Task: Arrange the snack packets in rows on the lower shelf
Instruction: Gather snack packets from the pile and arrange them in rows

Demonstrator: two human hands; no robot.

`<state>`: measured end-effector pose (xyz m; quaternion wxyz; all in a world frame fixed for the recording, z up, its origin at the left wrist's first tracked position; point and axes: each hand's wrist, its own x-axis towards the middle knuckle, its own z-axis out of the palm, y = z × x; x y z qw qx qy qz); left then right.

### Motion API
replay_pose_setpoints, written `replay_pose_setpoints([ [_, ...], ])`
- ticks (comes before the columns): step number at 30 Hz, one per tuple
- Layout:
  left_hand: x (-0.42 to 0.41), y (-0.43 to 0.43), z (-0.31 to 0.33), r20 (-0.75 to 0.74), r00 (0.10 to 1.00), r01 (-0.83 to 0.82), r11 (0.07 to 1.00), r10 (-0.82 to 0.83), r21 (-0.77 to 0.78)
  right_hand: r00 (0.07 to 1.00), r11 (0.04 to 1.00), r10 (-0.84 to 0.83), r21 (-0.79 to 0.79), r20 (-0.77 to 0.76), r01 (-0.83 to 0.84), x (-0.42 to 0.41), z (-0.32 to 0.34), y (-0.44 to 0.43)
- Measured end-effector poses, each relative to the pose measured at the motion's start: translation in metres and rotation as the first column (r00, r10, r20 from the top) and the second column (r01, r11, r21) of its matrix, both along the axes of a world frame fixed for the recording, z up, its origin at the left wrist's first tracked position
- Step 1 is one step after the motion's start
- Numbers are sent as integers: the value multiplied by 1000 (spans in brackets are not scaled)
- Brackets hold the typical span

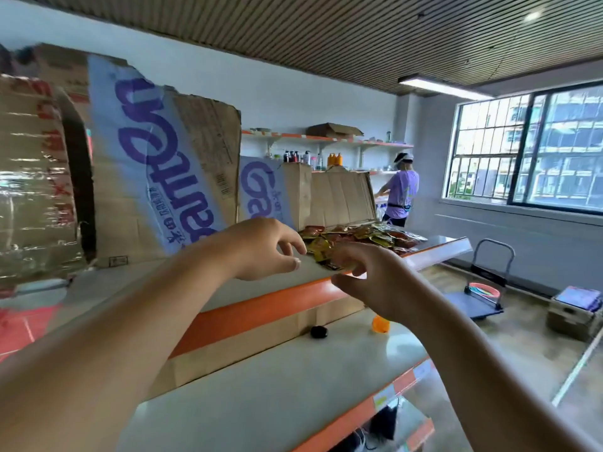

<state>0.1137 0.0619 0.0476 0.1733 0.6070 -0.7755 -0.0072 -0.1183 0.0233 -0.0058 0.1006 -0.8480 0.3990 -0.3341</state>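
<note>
A heap of red, yellow and brown snack packets lies on the top shelf, whose front edge is orange. My left hand reaches over the shelf, its fingers loosely curled just short of the nearest packets. My right hand is at the shelf's front edge, its fingers touching the closest yellow packet; whether it grips the packet is hidden. The lower shelf below is white, with a small black object and an orange ball on it.
Large cardboard boxes with blue lettering stand on the top shelf behind the packets. Another person in a purple shirt works at a wall shelf with bottles. A flat trolley and a crate stand on the floor at right.
</note>
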Motion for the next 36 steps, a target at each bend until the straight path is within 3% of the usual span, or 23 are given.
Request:
replay_pose_setpoints([
  [15, -45, -149, 14, -9, 1000, 30, 995, -30, 96, 990, 990, -137, 31, -39, 138, -44, 18, -129],
  [24, -68, -203, 2, 156, 988, -30, 955, -17, 294, 989, 991, -134, -11, -61, 133, -20, 49, -210],
  [26, -70, -208, -6, 189, 981, -10, 960, -45, 281, 982, 992, -124, -13, -144, 123, -11, 54, -229],
  [30, -66, -211, -18, 108, 994, -5, 969, -22, 245, 947, 997, -67, 1, -315, 71, 14, 60, -265],
  [36, -65, -207, -22, 80, 996, -44, 975, 28, 216, 694, 996, 22, 76, -719, 47, 62, 62, -297],
])
